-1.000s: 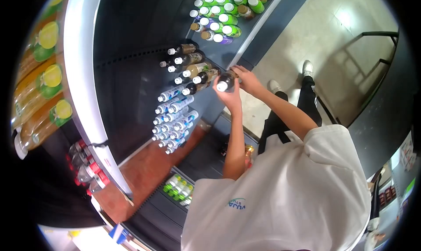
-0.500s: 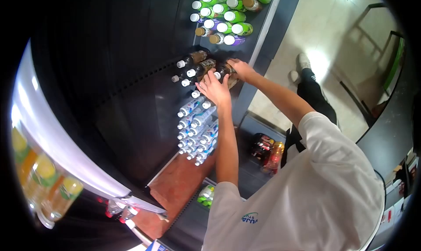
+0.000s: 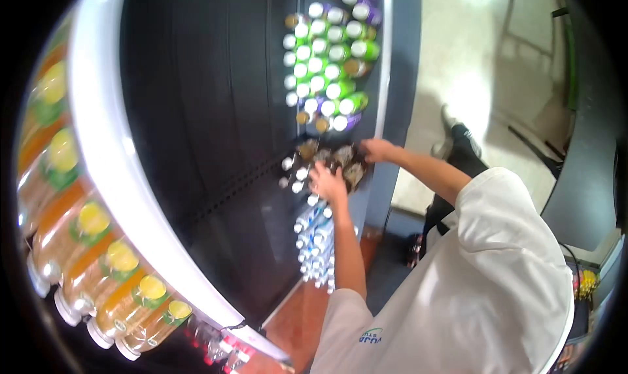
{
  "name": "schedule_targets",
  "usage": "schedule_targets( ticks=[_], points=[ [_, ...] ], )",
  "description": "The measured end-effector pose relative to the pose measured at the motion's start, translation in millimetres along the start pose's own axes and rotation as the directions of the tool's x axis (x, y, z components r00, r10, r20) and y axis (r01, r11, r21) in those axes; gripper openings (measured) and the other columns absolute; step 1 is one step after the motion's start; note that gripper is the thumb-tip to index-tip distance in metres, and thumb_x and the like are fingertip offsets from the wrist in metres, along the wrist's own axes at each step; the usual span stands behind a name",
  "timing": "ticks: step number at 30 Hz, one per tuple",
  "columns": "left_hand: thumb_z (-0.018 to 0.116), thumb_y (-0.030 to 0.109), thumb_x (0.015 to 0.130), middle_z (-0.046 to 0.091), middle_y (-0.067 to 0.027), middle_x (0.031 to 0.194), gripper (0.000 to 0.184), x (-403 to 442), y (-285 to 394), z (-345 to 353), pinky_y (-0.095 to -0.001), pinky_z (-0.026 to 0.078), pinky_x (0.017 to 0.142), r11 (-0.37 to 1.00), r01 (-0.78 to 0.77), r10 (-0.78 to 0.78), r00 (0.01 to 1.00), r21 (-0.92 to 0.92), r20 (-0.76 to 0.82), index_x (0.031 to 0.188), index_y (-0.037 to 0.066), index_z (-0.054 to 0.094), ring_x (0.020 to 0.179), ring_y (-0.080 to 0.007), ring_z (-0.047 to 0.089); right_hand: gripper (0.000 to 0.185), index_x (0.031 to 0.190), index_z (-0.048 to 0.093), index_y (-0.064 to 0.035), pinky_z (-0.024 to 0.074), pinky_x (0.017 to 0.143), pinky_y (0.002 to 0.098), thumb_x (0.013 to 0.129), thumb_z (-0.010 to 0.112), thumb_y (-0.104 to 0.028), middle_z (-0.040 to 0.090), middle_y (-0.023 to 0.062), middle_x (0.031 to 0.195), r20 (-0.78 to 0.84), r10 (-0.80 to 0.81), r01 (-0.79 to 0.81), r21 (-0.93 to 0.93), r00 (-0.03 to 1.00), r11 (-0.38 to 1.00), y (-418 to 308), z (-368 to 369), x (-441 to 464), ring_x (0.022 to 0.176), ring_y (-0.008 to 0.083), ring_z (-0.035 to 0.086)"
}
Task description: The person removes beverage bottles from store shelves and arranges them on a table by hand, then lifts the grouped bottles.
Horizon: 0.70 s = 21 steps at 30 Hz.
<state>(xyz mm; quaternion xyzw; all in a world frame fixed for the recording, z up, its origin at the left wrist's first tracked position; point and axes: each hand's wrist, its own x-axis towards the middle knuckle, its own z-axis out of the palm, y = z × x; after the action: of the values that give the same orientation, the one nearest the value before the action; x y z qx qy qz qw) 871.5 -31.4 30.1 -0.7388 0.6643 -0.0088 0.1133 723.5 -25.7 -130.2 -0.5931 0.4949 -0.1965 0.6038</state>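
Dark brown bottles (image 3: 344,154) with white caps stand in a small group on the black shelf, their labels blurred. My right hand (image 3: 377,150) is at the shelf's front edge, its fingers closed against the side of a front dark bottle. My left hand (image 3: 329,183) reaches over the caps, thumb and fingers bent around the upper part of a dark bottle; its grip is partly hidden and blurred. Close by my left wrist are clear bottles with blue labels (image 3: 318,242).
Rows of green bottles (image 3: 365,50) with white caps, plus some purple and brown ones, stand farther along the shelf. Large amber bottles (image 3: 108,253) line a white-edged ledge (image 3: 140,171) on the left. A reddish-brown board (image 3: 296,322) lies below; a grey table (image 3: 579,201) is at right.
The view has swung, so the shelf appears lower and more amber bottles show at left. My hands remain at the dark bottles; my right hand now sits farther out, at the shelf edge.
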Motion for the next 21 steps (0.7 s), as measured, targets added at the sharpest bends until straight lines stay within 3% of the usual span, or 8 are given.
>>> schedule_targets(
  ticks=[4, 7, 12, 14, 16, 18, 19, 21],
  points=[
    [0.082, 0.041, 0.072, 0.059, -0.0099, 0.119, 0.061, -2.1, -8.6, -12.7, -0.0537, 0.043, 0.092, 0.987, -0.082, 0.074, 0.996, 0.139, 0.058, 0.122, 0.018, 0.056, 0.11, -0.031, 0.058, 0.051, 0.118, 0.067, -0.0094, 0.0528, 0.091, 0.0449, 0.073, 0.075, -0.032, 0.069, 0.0158, 0.111, -0.119, 0.194, -0.201, -0.053, 0.974, 0.978, 51.0, -30.2, -77.6, 0.103, 0.0344, 0.065],
    [0.081, 0.046, 0.069, 0.057, -0.0132, 0.126, 0.062, -8.6, -27.2, 16.0, -0.0535, 0.042, 0.09, 0.982, -0.149, 0.173, 0.955, 0.117, -0.241, 0.12, 0.017, 0.06, 0.112, -0.0368, 0.054, 0.048, 0.114, 0.069, -0.0086, 0.0527, 0.09, 0.0439, 0.073, 0.076, -0.032, 0.071, 0.0158, 0.108, -0.22, 0.302, -0.317, -0.035, 0.928, 0.948, 63.0, -75.9, -174.1, 0.104, 0.0335, 0.066],
    [0.068, 0.018, 0.082, 0.049, -0.0117, 0.132, 0.03, -52.3, 14.3, -2.4, -0.0504, 0.036, 0.098, 0.824, -0.426, 0.149, 0.799, -0.373, -0.583, 0.11, 0.01, 0.059, 0.118, -0.0353, 0.048, 0.043, 0.114, 0.066, -0.0031, 0.0553, 0.084, 0.0396, 0.079, 0.068, -0.028, 0.073, 0.0162, 0.1, -0.668, 0.513, -0.532, 0.202, 0.539, 0.822, 115.5, -65.9, -354.0, 0.086, 0.031, 0.071],
    [0.065, 0.013, 0.084, 0.052, -0.0105, 0.129, 0.026, -100.8, 35.4, -32.8, -0.0497, 0.036, 0.099, 0.655, -0.548, 0.249, 0.807, -0.521, -0.536, 0.109, 0.009, 0.06, 0.119, -0.0342, 0.048, 0.043, 0.112, 0.066, -0.0003, 0.0554, 0.085, 0.0393, 0.079, 0.066, -0.029, 0.073, 0.0178, 0.101, -0.668, 0.687, -0.394, 0.571, 0.287, 0.72, 122.1, -21.8, -425.3, 0.085, 0.0311, 0.072],
    [0.062, 0.005, 0.082, 0.055, -0.0138, 0.12, 0.022, -139.5, 47.8, -9.7, -0.0471, 0.039, 0.096, 0.507, -0.706, 0.435, 0.704, -0.493, -0.561, 0.104, 0.007, 0.06, 0.114, -0.0344, 0.051, 0.041, 0.109, 0.066, 0.0011, 0.0558, 0.075, 0.0432, 0.08, 0.062, -0.028, 0.072, 0.0197, 0.095, -0.803, 0.592, -0.662, 0.41, 0.065, 0.628, 148.4, 51.3, -487.2, 0.08, 0.0331, 0.071],
    [0.063, 0.005, 0.08, 0.057, -0.0142, 0.114, 0.021, -169.6, 57.0, 28.3, -0.0475, 0.039, 0.096, 0.259, -0.755, 0.597, 0.615, -0.603, -0.514, 0.1, 0.007, 0.059, 0.112, -0.0351, 0.051, 0.024, 0.077, 0.07, -0.0015, 0.055, 0.067, 0.0447, 0.078, 0.06, -0.023, 0.068, 0.0163, 0.065, -0.659, 0.749, -0.667, 0.529, 0.067, 0.525, 191.7, 132.6, -538.4, 0.064, 0.0308, 0.067],
    [0.068, 0.011, 0.078, 0.057, -0.0143, 0.114, 0.025, -185.4, 59.6, 54.0, -0.0483, 0.039, 0.097, 0.334, -0.707, 0.692, 0.633, -0.624, -0.347, 0.102, 0.009, 0.06, 0.115, -0.0359, 0.05, 0.025, 0.066, 0.07, -0.0031, 0.0551, 0.064, 0.0424, 0.077, 0.06, -0.023, 0.066, 0.0145, 0.06, -0.657, 0.753, -0.658, 0.553, 0.033, 0.511, 190.1, 173.0, -558.9, 0.059, 0.0281, 0.066],
    [0.074, 0.027, 0.079, 0.058, -0.0159, 0.121, 0.03, -185.4, 54.9, 155.2, -0.0478, 0.036, 0.106, 0.47, -0.627, 0.828, 0.557, -0.622, 0.065, 0.106, 0.015, 0.069, 0.122, -0.0362, 0.048, 0.026, 0.076, 0.071, -0.0009, 0.0555, 0.057, 0.0401, 0.079, 0.061, -0.025, 0.068, 0.0137, 0.065, -0.486, 0.872, -0.504, 0.769, -0.059, 0.394, 178.5, 254.0, -585.1, 0.054, 0.0233, 0.065]
  ],
)
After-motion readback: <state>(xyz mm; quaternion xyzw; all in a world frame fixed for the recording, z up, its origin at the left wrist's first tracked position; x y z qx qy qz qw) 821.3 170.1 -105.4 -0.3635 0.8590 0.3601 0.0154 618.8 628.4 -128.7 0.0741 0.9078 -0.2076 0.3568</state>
